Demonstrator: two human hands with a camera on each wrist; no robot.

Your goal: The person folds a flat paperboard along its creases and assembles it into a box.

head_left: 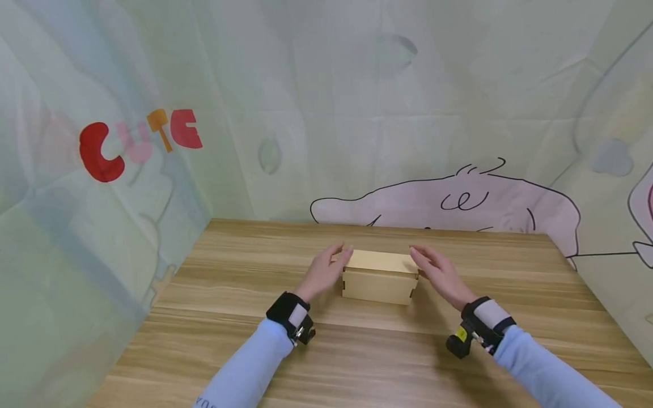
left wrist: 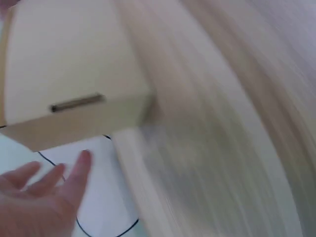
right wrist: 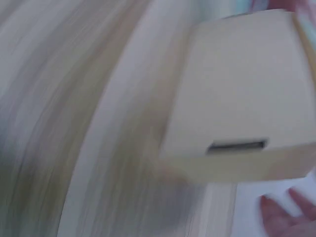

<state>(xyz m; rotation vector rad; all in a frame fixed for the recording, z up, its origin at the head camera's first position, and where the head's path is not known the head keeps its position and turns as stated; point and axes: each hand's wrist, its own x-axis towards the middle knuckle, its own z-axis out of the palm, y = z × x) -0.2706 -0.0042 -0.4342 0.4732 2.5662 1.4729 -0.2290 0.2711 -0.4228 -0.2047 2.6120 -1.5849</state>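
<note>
A small pale wooden box (head_left: 378,286) with a flat lid stands on the wood-grain table (head_left: 245,317). My left hand (head_left: 322,273) is at the box's left end, its fingers extended. On the opposite end is my right hand (head_left: 441,276), fingers loosely straight near the lid's edge. In the left wrist view a gap shows between the fingers and the box (left wrist: 64,64). The right wrist view, blurred, likewise has the fingers apart from the box (right wrist: 242,89). Whether a fingertip or thumb touches the lid cannot be told from the head view. The inside of the box is hidden.
A printed cloth (head_left: 347,113) hangs behind the table's back edge and along both sides, with coloured letters on its left part. Both wrists wear black straps with small cameras. Light blue sleeves cover the forearms.
</note>
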